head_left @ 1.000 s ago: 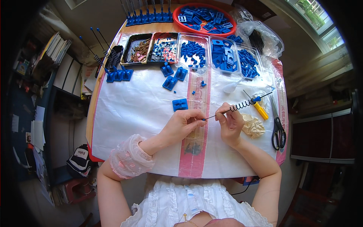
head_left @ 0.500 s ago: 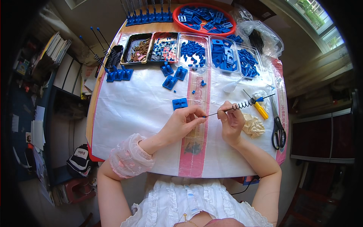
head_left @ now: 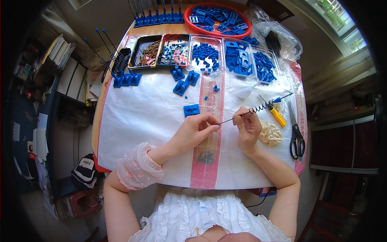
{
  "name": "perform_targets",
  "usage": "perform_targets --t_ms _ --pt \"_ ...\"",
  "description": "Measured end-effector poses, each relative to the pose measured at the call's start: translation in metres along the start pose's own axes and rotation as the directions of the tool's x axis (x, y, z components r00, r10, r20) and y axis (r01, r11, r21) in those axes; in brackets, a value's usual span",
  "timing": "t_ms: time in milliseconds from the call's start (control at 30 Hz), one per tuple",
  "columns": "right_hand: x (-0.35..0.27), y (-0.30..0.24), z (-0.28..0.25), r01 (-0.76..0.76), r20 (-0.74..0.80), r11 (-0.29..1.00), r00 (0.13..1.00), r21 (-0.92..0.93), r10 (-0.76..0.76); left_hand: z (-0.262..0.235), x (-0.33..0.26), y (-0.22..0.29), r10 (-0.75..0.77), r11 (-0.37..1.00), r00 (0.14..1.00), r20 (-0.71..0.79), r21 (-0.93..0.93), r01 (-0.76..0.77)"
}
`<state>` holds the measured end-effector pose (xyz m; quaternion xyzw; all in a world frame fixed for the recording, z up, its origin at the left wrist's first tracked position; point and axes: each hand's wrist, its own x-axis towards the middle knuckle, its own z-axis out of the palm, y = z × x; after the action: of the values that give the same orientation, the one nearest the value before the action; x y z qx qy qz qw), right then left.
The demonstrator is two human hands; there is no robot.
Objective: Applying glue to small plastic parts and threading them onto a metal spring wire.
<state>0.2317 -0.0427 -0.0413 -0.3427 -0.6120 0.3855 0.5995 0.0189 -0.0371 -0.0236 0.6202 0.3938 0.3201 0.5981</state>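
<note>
A thin black wire with a coiled spring section (head_left: 260,108) stretches between my two hands, slanting up to the right. My left hand (head_left: 189,132) pinches its near end, where a small blue tip (head_left: 218,124) shows at the fingertips. My right hand (head_left: 248,132) closes thumb and fingers on the straight part just before the coil. Beyond the coil, a blue cone (head_left: 277,100) sits on the wire, with a short bare end past it. Just above my left hand lies a blue square base (head_left: 191,110).
A yellow-handled screwdriver (head_left: 278,117), crumpled cream cloth (head_left: 270,134) and black-handled scissors (head_left: 297,141) lie to the right. Across the back stand trays of screws (head_left: 149,52), nuts (head_left: 174,51) and blue parts (head_left: 205,54), beside a red basin (head_left: 187,16). Several blue bases (head_left: 181,87) lie nearer.
The coiled end of the wire has swung slightly upward, with the blue cone rising away from the screwdriver. My right fingers have shifted a little on the wire; my left hand stays in place.
</note>
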Motion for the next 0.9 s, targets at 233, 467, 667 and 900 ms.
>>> perform_targets --t_ms 233,467,667,900 --pt "0.0007 0.0008 -0.0008 -0.015 -0.012 1.000 1.000 0.011 0.016 0.0004 0.0017 -0.0063 0.018 1.000 1.000 -0.002 0.000 -0.018" --pt "0.0013 0.0012 -0.0003 -0.041 -0.015 0.999 0.999 0.023 0.042 -0.0002 0.0009 -0.0025 0.007 1.000 1.000 0.001 0.001 -0.007" --pt "0.0003 0.0019 -0.0002 -0.028 0.003 1.000 1.000 -0.006 0.028 -0.0005 0.0005 -0.0028 0.004 1.000 1.000 -0.001 0.004 -0.004" --pt "0.0006 0.0021 -0.0009 0.033 0.056 0.997 0.998 -0.067 -0.030 0.0000 0.0001 -0.0041 0.017 0.999 1.000 -0.004 0.046 -0.017"
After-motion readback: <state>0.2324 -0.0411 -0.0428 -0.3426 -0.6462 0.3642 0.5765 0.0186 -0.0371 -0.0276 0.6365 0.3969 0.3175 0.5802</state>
